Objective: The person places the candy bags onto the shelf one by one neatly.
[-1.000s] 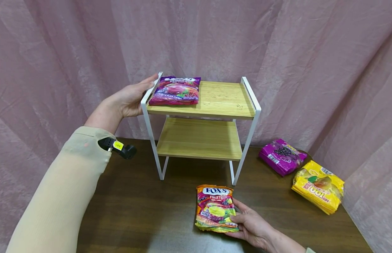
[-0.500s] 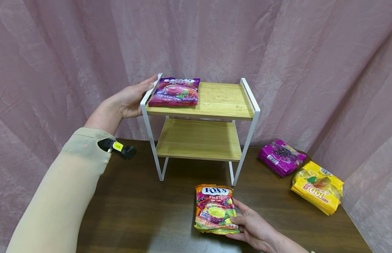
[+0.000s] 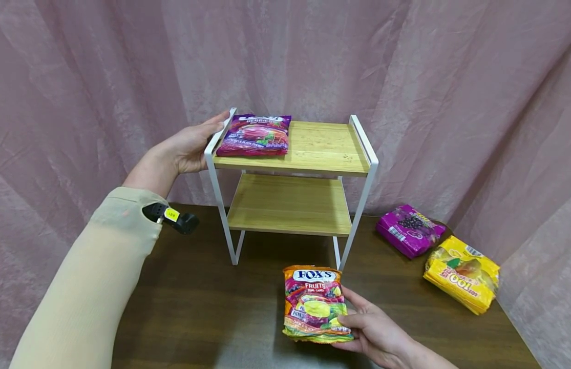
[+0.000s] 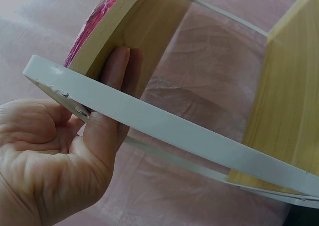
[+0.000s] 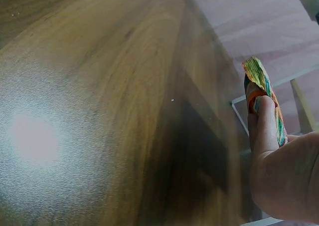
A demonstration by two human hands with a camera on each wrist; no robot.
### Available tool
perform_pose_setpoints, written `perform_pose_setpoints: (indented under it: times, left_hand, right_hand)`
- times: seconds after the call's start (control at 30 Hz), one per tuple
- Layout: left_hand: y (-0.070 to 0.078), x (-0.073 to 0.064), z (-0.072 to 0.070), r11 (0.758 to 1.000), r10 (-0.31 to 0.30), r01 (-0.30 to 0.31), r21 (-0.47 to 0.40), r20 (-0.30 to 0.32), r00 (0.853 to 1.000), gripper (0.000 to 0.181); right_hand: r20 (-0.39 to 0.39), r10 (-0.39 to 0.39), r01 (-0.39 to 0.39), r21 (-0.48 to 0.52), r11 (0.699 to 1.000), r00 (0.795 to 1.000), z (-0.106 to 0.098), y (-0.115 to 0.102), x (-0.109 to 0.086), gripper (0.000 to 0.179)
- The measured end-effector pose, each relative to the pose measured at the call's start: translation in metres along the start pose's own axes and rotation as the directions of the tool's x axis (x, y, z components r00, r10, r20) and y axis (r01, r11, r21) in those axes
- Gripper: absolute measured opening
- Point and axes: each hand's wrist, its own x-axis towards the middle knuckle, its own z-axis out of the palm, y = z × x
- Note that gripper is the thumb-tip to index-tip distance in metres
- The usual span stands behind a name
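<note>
My left hand (image 3: 188, 146) grips the left side of a two-tier shelf (image 3: 326, 148) with a white metal frame and light wooden boards. In the left wrist view, fingers (image 4: 115, 69) reach under the upper board, on the far side of the white frame bar (image 4: 149, 117). A purple-pink bag of berry candy (image 3: 255, 136) lies on the upper board's left half, beside that hand. My right hand (image 3: 375, 328) holds an orange-and-yellow bag of Fox's fruit candy (image 3: 313, 307) by its lower right edge, in front of the shelf. The right wrist view shows this candy bag (image 5: 264, 84) edge-on, under the thumb.
The shelf stands on a dark wooden table (image 3: 197, 307). To its right lie a purple grape candy pack (image 3: 411, 230) and a yellow mango candy pack (image 3: 465, 274), close together. A pink curtain (image 3: 303, 56) hangs behind.
My right hand has raised the fruit candy bag slightly and shifted it a little to the right. The left hand keeps its grip on the shelf, and the head view has tilted up very slightly.
</note>
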Motion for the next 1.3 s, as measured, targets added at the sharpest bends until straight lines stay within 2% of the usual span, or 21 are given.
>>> perform_pose_setpoints:
  times: [0.27,0.53,0.97,1.3]
  left_hand:
    - [-0.002,0.001,-0.001,1.000,0.009,-0.009,0.012,0.026,1.000,0.057]
    - [-0.002,0.003,0.000,1.000,0.010,-0.009,-0.007,0.018,1.000,0.056]
    - [-0.002,0.002,-0.001,1.000,0.012,-0.013,0.015,0.028,1.000,0.058]
    - [-0.002,0.001,-0.001,1.000,0.016,-0.016,0.007,0.026,1.000,0.056]
  right_hand:
    - [0.033,-0.025,0.025,0.002,1.000,0.999,0.005,-0.012,-0.010,0.083]
    - [0.056,-0.020,0.019,0.010,1.000,0.998,0.011,-0.027,-0.021,0.084]
    - [0.071,-0.027,0.026,0.018,1.000,0.997,0.022,-0.052,-0.037,0.086]
    - [0.099,-0.051,0.051,0.003,0.999,0.994,0.031,-0.071,-0.047,0.085]
